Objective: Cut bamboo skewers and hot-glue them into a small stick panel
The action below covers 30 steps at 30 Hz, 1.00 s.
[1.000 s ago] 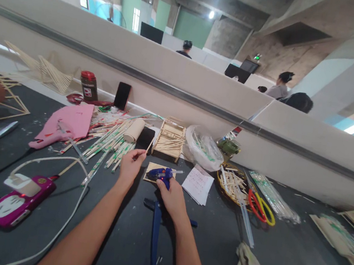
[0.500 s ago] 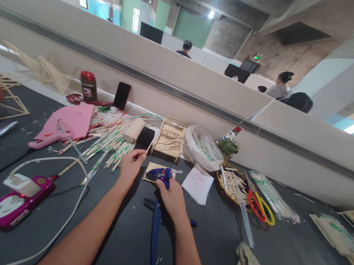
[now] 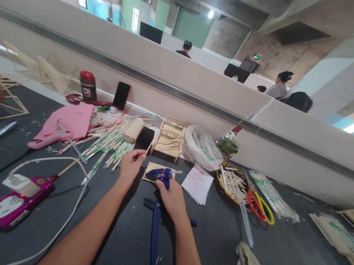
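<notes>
Blue glue gun (image 3: 160,174) upright over small wooden panel (image 3: 152,167); thin stick (image 3: 149,146) tilted.

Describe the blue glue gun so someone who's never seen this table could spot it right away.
Start at the dark table and find the person's right hand, near its middle. The blue glue gun is gripped in that hand, its nozzle over a small flat wooden panel beside the left hand holding a thin stick. Among pale sticks and paper, it is the only bright blue tool, with a tiny red light.
</notes>
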Tool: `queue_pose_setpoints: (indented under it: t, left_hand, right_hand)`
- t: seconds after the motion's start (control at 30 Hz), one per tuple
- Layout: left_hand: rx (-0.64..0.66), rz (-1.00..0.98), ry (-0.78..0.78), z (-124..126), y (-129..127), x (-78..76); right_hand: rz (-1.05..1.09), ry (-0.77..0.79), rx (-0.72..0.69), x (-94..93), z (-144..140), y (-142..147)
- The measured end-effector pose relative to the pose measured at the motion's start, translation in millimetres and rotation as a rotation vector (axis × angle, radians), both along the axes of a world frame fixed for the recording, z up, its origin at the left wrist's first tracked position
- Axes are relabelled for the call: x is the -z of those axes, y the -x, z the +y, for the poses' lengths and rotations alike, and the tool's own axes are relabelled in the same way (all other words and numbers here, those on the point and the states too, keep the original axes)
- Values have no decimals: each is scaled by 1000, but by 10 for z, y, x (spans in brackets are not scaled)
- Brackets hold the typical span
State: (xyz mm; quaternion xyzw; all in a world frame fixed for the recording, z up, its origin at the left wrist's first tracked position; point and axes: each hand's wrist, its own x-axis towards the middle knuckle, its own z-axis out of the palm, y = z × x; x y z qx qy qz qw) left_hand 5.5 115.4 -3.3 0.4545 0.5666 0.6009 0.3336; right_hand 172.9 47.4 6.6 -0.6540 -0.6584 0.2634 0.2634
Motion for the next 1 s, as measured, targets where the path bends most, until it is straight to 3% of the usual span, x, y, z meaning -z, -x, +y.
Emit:
queue_pose_setpoints:
  t: [0.23,0.37,0.5,0.67,0.87,1.0]
  left_hand:
    - [3,49,-17,14,11,35]
    - [23,240,-67,-5,24,19]
    - [79,540,-132,-65,-7,-24]
    - [225,847,-203,-154,-108,-20]
    - [412,1082,-233,-195,-218,38]
    - [481,1143,-215,-202,-260,49]
  right_hand:
    - [97,-4,-11,51,18,-27]
    - [409,68,27,64,15,-134]
    - [766,87,168,21,7,-330]
    - [1024,1,394,18,5,-651]
    - [1050,32,526,181,-9,-1047]
    - [1058,-15,589,262,10,-1152]
